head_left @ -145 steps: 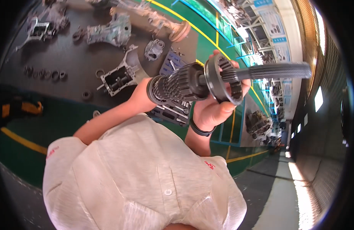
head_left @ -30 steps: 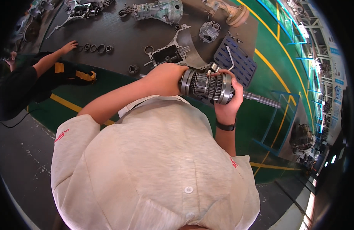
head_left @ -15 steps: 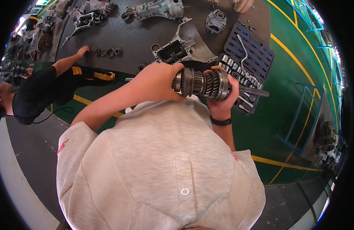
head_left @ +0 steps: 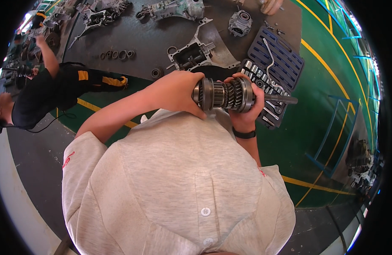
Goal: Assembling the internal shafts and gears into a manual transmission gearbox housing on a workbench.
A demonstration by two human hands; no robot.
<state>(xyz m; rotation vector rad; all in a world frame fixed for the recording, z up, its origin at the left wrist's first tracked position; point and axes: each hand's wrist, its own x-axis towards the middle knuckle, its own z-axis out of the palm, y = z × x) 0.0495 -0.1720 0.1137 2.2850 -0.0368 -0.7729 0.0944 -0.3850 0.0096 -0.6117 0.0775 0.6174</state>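
Note:
A steel gear shaft (head_left: 220,94) with several gears and rings lies level between my two hands, in front of my chest. My left hand (head_left: 181,91) is closed around its left end. Around the gear at the right, my right hand (head_left: 248,108) is wrapped with the fingers over the top. The bare splined end of the shaft sticks out to the right, past my right hand and over the socket set. Just beyond my hands, an opened gearbox housing (head_left: 191,55) rests on the table with a shaft inside it.
A blue case of sockets (head_left: 285,63) with a ratchet wrench (head_left: 270,57) lies at the table's right edge. Several bearing rings (head_left: 115,55) stand in a row at the left. Farther back are a gearbox (head_left: 174,10) and a small housing (head_left: 240,22). A co-worker (head_left: 39,93) stands at the left.
The co-worker at the left has drawn a hand back from the row of rings and raised that arm. My hands and the gear shaft have hardly moved.

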